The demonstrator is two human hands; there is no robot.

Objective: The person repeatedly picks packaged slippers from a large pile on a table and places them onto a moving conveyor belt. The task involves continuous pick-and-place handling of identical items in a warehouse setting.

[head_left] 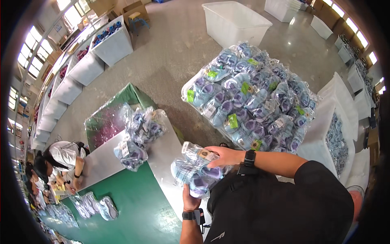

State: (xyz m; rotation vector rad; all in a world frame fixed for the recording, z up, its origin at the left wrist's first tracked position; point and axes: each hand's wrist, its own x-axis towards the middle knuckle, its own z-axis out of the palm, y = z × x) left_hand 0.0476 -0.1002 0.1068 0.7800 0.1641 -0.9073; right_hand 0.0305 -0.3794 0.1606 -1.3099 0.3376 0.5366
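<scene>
A clear plastic bag with a pair of light blue and purple shoes (pixel 185 173) is between my hands, above the pale edge of the worktable. My left hand (pixel 191 199) grips its lower end, fingers partly hidden by the bag. From the other side, my right hand (pixel 221 156) closes on the bag's top, near a brown tag. Further left, more bagged shoes (pixel 136 156) lie piled on the table's grey edge strip (pixel 156 152).
A white bin (pixel 191 83) heaped with bagged shoes stands ahead on the right. Beyond the grey strip is a green-lined bin (pixel 134 91). Bagged shoes (pixel 107 209) lie on the green tabletop (pixel 142 199), where a person (pixel 65 156) works at left. Another white bin (pixel 237 24) stands on the floor.
</scene>
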